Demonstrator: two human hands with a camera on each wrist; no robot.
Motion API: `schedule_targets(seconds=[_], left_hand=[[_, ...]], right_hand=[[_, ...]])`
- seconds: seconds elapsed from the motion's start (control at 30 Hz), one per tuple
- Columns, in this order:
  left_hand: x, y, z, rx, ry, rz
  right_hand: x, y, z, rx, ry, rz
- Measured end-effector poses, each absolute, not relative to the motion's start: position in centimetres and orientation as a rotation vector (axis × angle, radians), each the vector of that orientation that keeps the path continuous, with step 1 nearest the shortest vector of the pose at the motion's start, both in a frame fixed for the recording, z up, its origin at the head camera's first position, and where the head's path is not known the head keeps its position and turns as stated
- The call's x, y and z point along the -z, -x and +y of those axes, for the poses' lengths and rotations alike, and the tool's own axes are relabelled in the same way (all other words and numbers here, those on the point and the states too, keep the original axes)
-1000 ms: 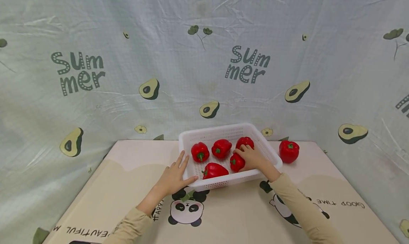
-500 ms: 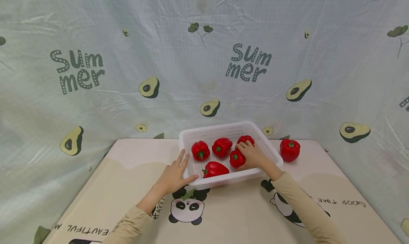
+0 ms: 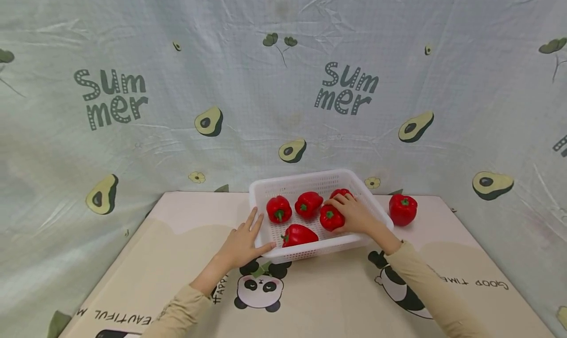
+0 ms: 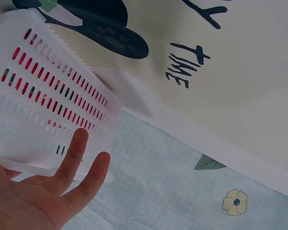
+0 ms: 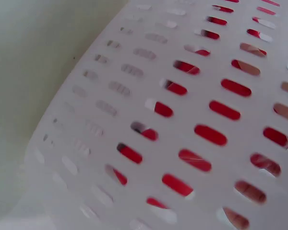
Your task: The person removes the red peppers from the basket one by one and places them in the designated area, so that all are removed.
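A white plastic basket (image 3: 301, 253) with slotted walls holds several red bell peppers. My right hand (image 3: 358, 215) reaches over the basket's right front and grips one red bell pepper (image 3: 331, 219), its green stem facing up and toward me. Fingers lie over its far side, the thumb at its near side. Behind that hand another bell pepper (image 3: 341, 193) is partly hidden. My left hand (image 3: 239, 247) rests at the left front corner, fingers spread and fairly straight along the rim. In the left wrist view, two fingers (image 4: 77, 153) lie against the slotted wall.
Also in the basket are a left bell pepper (image 3: 279, 210), a middle one (image 3: 308, 204) and a front one (image 3: 299, 235) on its side. Outside, right of the basket, stands another bell pepper (image 3: 403, 210). A printed curtain (image 3: 248, 82) hangs behind the table (image 3: 328, 298).
The pepper under my right hand has turned, its stem going from facing left to facing up and toward me. That hand has shifted slightly right. My left hand has stayed at the rim.
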State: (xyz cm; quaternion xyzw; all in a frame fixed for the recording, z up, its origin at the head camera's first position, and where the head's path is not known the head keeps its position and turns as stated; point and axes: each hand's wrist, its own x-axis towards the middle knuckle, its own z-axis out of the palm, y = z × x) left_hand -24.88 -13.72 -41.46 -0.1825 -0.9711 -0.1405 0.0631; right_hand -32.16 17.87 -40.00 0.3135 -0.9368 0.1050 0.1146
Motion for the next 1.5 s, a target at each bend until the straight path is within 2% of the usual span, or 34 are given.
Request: schedule_targets(seconds=[1.5], left_hand=[[41.4, 24.7, -13.7, 0.438, 0.535, -2.935]], right_hand=[[36.6, 29.1, 23.1, -0.202, -0.776, -2.581]])
